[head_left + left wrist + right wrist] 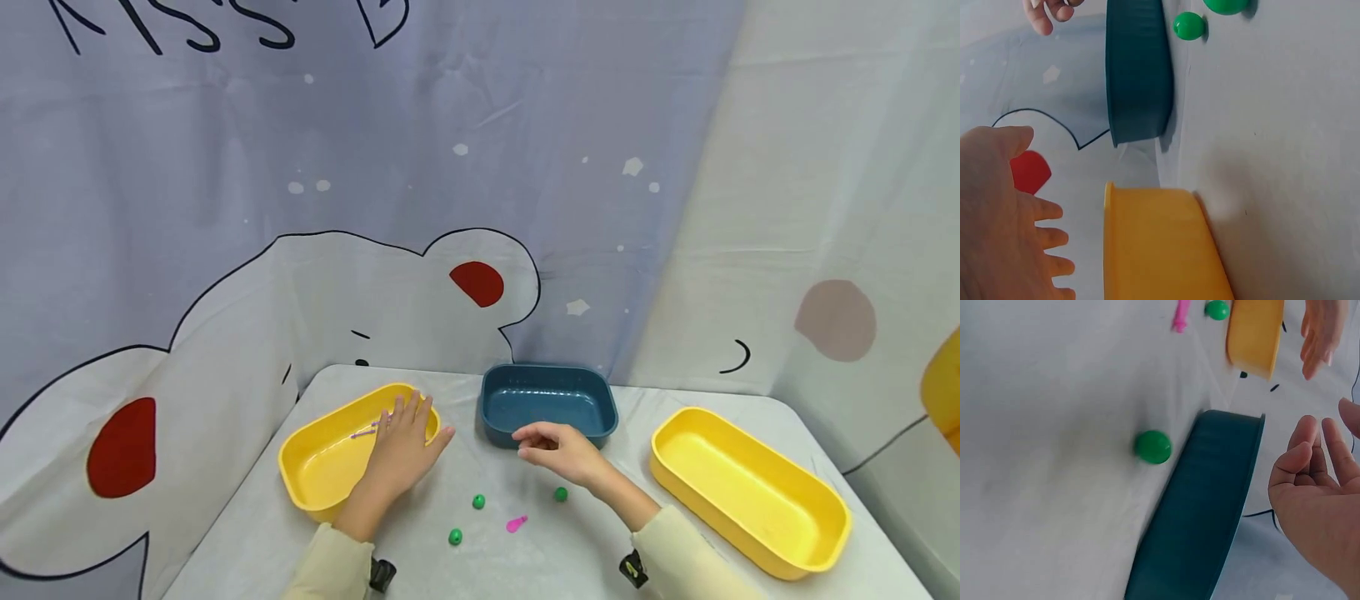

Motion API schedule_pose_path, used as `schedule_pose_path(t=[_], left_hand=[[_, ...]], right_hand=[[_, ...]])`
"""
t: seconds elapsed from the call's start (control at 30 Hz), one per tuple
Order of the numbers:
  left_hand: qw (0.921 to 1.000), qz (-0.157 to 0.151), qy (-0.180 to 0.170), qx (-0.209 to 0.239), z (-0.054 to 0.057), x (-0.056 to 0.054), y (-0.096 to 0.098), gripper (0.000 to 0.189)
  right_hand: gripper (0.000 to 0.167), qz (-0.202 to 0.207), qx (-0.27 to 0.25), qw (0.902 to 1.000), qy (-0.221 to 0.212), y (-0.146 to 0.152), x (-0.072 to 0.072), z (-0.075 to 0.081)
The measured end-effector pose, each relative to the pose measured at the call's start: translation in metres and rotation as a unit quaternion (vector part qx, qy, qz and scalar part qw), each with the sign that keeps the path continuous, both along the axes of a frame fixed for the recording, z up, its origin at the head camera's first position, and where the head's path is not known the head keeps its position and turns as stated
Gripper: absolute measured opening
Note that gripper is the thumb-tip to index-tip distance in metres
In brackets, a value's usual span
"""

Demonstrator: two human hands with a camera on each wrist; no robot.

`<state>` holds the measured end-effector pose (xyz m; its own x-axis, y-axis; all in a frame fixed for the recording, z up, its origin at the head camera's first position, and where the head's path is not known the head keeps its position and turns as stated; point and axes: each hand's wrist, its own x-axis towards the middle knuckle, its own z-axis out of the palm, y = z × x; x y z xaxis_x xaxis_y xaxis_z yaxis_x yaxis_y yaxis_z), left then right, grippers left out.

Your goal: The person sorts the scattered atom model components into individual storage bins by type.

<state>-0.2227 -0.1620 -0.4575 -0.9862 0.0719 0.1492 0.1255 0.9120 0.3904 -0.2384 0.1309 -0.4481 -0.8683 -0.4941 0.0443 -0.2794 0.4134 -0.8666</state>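
My left hand [402, 450] hovers above the right side of a yellow tray [318, 467], its fingers straight and spread, holding nothing. Thin purple pieces [363, 433] lie in that tray, partly hidden by the hand. At the front of a dark blue tray [547, 402] hangs my right hand [562, 454]; the right wrist view shows its fingers loosely bent and empty. Below the hands, on the white cloth, are a green ball [478, 502], a second green ball [455, 537], a third green ball [1153, 447] and a small pink piece [516, 523], narrower at one end.
Another yellow tray [750, 492] stands at the right of the table, angled toward the front. Behind the table hangs a printed cloth [405, 308] with cartoon shapes. A yellow rounded shape [945, 383] shows at the far right edge.
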Motion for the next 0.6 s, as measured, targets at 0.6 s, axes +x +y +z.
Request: schedule_pose_path(t=[0.6], left_hand=[[0.9989,-0.028,-0.013,-0.036,-0.009,-0.034,0.04,0.082]], right_hand=[[0.04,-0.005,-0.009,0.999,-0.043,0.05,0.016,-0.021]])
